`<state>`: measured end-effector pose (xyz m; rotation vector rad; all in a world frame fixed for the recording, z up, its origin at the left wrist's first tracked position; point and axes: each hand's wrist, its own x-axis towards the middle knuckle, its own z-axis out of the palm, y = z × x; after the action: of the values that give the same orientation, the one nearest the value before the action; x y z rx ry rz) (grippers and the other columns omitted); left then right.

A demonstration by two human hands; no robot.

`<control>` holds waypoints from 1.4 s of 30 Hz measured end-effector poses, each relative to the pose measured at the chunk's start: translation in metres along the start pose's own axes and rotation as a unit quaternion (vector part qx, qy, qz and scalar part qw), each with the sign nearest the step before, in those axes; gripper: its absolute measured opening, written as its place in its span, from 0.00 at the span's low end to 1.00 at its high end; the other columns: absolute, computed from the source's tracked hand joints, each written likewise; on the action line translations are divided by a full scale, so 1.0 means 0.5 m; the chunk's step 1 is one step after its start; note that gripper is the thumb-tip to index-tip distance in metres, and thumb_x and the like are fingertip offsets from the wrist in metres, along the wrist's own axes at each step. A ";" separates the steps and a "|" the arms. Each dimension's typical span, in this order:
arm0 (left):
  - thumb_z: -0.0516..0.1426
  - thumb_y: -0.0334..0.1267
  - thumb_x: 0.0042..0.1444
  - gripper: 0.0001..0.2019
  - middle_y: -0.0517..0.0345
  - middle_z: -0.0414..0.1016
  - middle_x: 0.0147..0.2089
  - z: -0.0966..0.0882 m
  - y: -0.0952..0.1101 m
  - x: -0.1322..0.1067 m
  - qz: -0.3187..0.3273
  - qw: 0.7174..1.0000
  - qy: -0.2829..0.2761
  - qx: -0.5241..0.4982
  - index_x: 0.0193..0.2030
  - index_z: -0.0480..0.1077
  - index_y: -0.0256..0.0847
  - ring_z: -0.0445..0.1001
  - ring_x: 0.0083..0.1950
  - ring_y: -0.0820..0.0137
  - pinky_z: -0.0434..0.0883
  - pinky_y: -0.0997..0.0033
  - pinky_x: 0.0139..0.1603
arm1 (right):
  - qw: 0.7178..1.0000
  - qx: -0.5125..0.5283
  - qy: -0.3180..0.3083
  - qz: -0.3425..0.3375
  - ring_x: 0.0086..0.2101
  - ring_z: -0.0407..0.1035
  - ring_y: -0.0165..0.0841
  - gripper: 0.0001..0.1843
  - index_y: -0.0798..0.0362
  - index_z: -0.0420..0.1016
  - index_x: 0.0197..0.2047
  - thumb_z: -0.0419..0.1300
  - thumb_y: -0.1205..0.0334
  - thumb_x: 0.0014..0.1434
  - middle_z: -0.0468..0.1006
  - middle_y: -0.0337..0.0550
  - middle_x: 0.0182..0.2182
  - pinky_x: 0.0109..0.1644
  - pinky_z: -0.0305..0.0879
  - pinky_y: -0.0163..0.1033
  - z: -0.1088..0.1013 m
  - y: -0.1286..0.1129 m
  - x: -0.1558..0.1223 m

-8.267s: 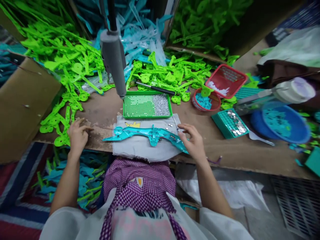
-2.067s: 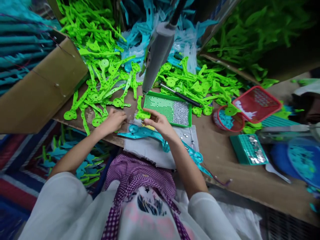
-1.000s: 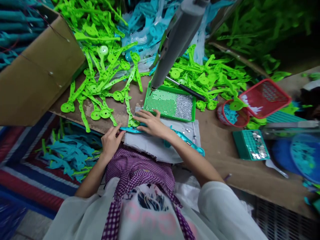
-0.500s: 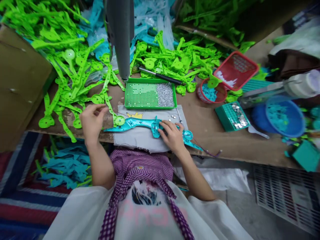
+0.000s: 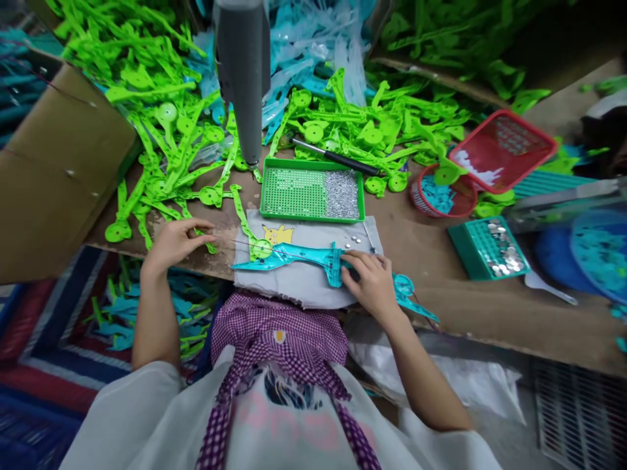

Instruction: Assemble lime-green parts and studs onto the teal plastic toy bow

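A long teal plastic bow-shaped part (image 5: 294, 256) lies across a grey cloth (image 5: 298, 287) at the near table edge. My right hand (image 5: 369, 281) rests on its middle and right half, fingers curled down on it. My left hand (image 5: 176, 240) hovers at the table edge to the left, thumb and forefinger pinched on a thin string (image 5: 235, 243) that runs to the part's left tip. A green round-ended piece (image 5: 262, 248) sits by that tip. Small silver discs (image 5: 353, 243) lie on the cloth by my right hand.
A green tray (image 5: 294, 196) of tiny screws sits behind the cloth, a grey hanging tool (image 5: 243, 78) above it. Heaps of green parts (image 5: 176, 143) cover the back and left. A cardboard box (image 5: 53, 176) stands left; red baskets (image 5: 499, 150), a teal box (image 5: 484, 248) and a blue bowl (image 5: 597, 248) right.
My left hand has drawn left with the string pinched in it. My right hand stays on the teal part, which now has a green piece at its left tip. The view shifted slightly.
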<state>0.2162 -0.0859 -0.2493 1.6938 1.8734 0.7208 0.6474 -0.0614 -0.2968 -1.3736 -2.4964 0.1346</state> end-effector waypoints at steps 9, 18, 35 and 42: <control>0.60 0.41 0.60 0.08 0.55 0.82 0.37 0.036 0.026 -0.046 0.096 0.980 0.164 0.057 0.37 0.78 0.41 0.78 0.37 0.69 0.73 0.71 0.43 | 0.999 0.040 0.012 -0.009 0.51 0.71 0.43 0.15 0.48 0.73 0.54 0.52 0.60 0.67 0.78 0.51 0.52 0.59 0.55 0.56 -0.077 -0.077 0.055; 0.54 0.32 0.64 0.09 0.53 0.81 0.40 0.109 0.135 -0.131 0.224 0.969 0.106 -0.001 0.44 0.76 0.41 0.79 0.41 0.70 0.76 0.72 0.46 | 0.902 0.368 -0.203 -0.102 0.47 0.74 0.38 0.31 0.52 0.52 0.70 0.48 0.49 0.68 0.78 0.51 0.51 0.49 0.70 0.44 -0.029 -0.324 0.194; 0.60 0.37 0.57 0.06 0.61 0.73 0.31 0.138 0.082 -0.098 -0.003 0.954 -0.076 -0.289 0.36 0.67 0.40 0.74 0.32 0.73 0.72 0.75 0.32 | 0.939 0.135 -0.210 -0.236 0.51 0.68 0.39 0.17 0.50 0.70 0.50 0.46 0.73 0.66 0.77 0.49 0.49 0.55 0.57 0.49 -0.023 -0.282 0.207; 0.63 0.42 0.54 0.12 0.60 0.73 0.31 0.119 0.077 -0.090 -0.048 0.930 -0.062 -0.358 0.35 0.65 0.40 0.74 0.31 0.73 0.72 0.74 0.31 | 0.892 0.338 -0.288 -0.084 0.29 0.67 0.30 0.12 0.52 0.72 0.41 0.50 0.57 0.67 0.77 0.40 0.30 0.34 0.59 0.36 -0.014 -0.290 0.235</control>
<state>0.2890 -0.1246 -0.2652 1.1333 1.3467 1.0636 0.4724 -0.0419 -0.2345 -0.8865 -2.5623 1.4033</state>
